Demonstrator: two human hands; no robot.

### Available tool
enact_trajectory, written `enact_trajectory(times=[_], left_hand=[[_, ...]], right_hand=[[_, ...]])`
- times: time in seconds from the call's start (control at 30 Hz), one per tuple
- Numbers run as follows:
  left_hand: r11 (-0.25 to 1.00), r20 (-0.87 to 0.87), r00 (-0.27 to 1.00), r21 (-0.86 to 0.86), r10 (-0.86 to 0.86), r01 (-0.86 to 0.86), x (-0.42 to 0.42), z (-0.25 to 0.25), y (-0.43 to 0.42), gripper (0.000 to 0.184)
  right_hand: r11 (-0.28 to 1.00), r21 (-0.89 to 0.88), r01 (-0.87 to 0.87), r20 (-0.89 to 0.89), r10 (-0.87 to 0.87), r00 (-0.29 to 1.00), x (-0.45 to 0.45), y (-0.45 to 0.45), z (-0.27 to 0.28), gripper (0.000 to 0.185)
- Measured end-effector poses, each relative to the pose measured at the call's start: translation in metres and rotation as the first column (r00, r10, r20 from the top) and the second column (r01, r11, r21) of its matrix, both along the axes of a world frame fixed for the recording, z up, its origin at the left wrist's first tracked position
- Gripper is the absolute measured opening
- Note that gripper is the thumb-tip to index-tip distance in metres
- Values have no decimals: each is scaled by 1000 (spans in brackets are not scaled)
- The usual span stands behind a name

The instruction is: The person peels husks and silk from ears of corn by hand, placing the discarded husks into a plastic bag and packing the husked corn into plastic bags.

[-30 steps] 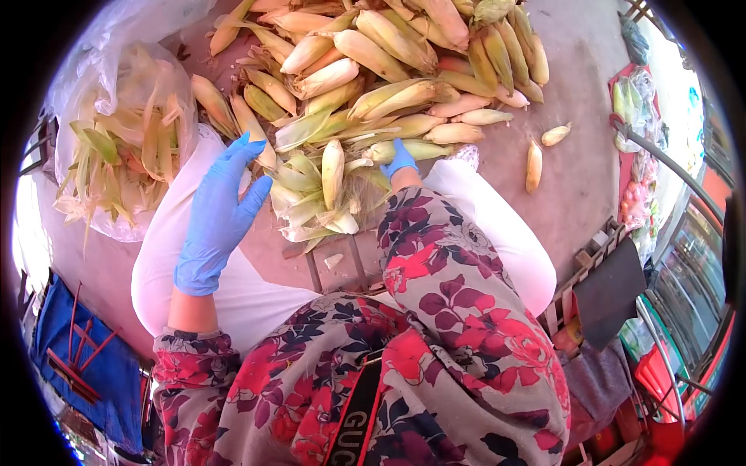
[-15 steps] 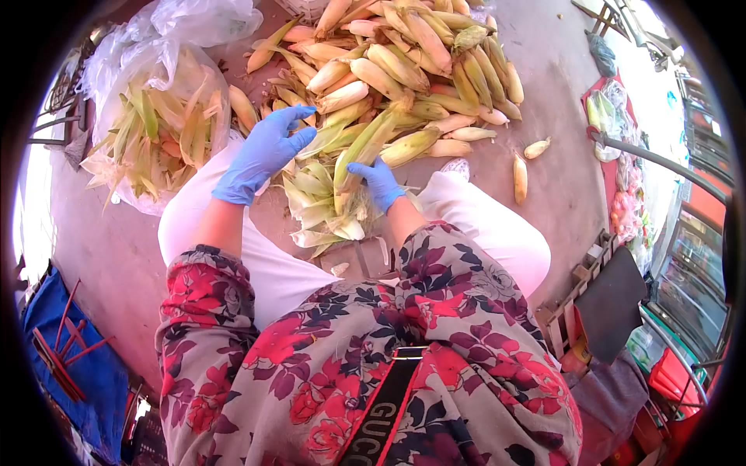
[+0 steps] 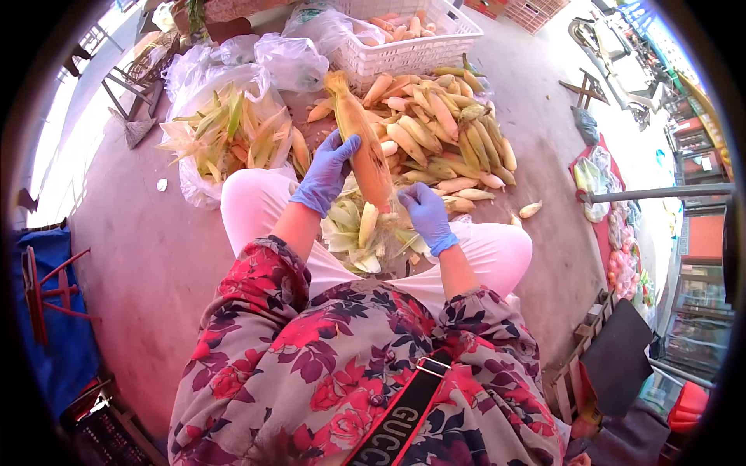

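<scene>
An ear of corn in its husk (image 3: 361, 144) is held up in front of me, its wide tan end at the top. My left hand (image 3: 326, 172), in a blue glove, is wrapped round its left side. Near the lower end of the ear is my right hand (image 3: 426, 213), also gloved, with its fingers curled together; what they pinch, if anything, is too small to make out. Loose pale husks (image 3: 353, 233) lie between my legs below the ear. Behind it spreads a large pile of corn ears (image 3: 439, 128) on the ground.
A clear bag full of husks (image 3: 233, 136) stands left of the pile. Behind the pile is a white crate (image 3: 404, 54) holding more ears. A small ear (image 3: 531, 210) lies to the right. Wooden slats and a dark board (image 3: 618, 357) are at the lower right.
The view has shifted, so the white crate now shows. My left hand, open before, has closed on an ear, now raised off the pile. My right hand has drawn in its fingers.
</scene>
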State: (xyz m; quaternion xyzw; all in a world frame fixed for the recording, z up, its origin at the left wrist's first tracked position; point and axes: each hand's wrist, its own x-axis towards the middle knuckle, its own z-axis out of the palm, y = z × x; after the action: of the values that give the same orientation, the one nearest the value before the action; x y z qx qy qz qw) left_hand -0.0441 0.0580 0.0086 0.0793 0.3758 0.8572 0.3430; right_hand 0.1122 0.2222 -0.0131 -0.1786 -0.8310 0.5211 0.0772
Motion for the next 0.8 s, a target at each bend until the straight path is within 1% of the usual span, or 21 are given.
enact_trajectory(times=[0.07,0.1,0.2,0.23,0.27,0.3,0.37,0.47,0.5,0.6,0.63,0.73,0.8], left_hand=[[997,38,999,82,-13,10,-4,12,-10,38],[997,41,999,76,-29,25,-1,16,-15,37],[996,20,998,63,-64,62,4,29,-20,37],[996,7,998,53,-66,65,7,28,-21,37],[996,0,997,44,-72,72,4,23,-18,37],[996,8,997,36,-78,77,8,20,-18,37],[995,21,995,27,-93,92,16,16,-13,37],[989,-31,989,24,-142,143,37,25,-8,40],[988,-75,985,2,-153,153,45,33,-9,43],[972,-364,915,-215,-173,99,57,21,-8,46],[966,-401,898,-244,-181,85,61,20,-9,48],[959,-462,876,-283,-138,2,61,21,-14,47],[982,-451,892,-180,-27,-61,61,31,-11,44]], right_hand=[[961,221,-167,296,97,950,17,9,-13,28],[934,206,-292,450,174,876,21,13,-15,35],[899,399,-180,292,61,954,27,13,-19,39],[939,336,-80,224,3,975,20,7,-1,47],[996,92,-4,84,-4,996,7,-1,16,51],[986,-164,37,-59,-47,997,0,-12,34,55],[952,-298,-64,-214,-2,977,-9,-32,60,57],[973,-231,-4,-271,-61,961,-22,-46,71,52],[966,-258,20,-318,-105,942,-29,-45,73,47],[963,-269,20,-426,-138,894,-34,-35,89,45],[918,-398,5,-377,-168,911,-31,-38,103,37],[968,-245,59,-219,-114,969,-33,-33,112,29],[984,-169,49,-267,-93,959,-33,-35,101,24]])
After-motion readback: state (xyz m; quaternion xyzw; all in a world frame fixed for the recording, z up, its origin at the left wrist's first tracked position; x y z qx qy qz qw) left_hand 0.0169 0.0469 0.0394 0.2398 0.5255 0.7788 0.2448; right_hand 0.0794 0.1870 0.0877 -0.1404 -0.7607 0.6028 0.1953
